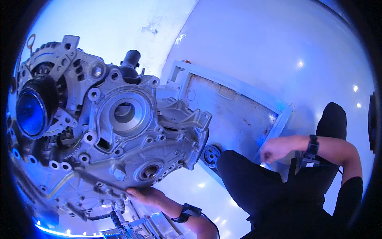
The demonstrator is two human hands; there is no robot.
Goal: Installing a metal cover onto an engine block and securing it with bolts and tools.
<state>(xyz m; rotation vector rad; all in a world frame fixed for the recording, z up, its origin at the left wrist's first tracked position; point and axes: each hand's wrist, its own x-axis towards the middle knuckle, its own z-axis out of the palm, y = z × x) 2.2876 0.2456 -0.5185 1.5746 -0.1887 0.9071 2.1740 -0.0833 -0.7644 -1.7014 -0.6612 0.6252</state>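
Observation:
A large metal engine (131, 155) with a cast cover, bolt holes and a round bored opening fills the left side. My left hand (147, 196) is at its lower edge, the thumb over the rim and the other fingers hidden behind the casing. To the left on the engine sits a black cylindrical part (32, 109) with a round end. Over the right edge of a metal tray, my right hand (274, 150) is held with curled fingers, apart from the engine. Whether anything lies inside those fingers is hidden.
The framed metal tray (234, 109) with a wire handle lies beyond my knees, low down. A grooved black pulley (211, 155) rests at its near corner. A dark pipe fitting (130, 61) sticks up from the engine. Below it, metal stand parts (147, 227) show. The pale floor (278, 44) reflects lights.

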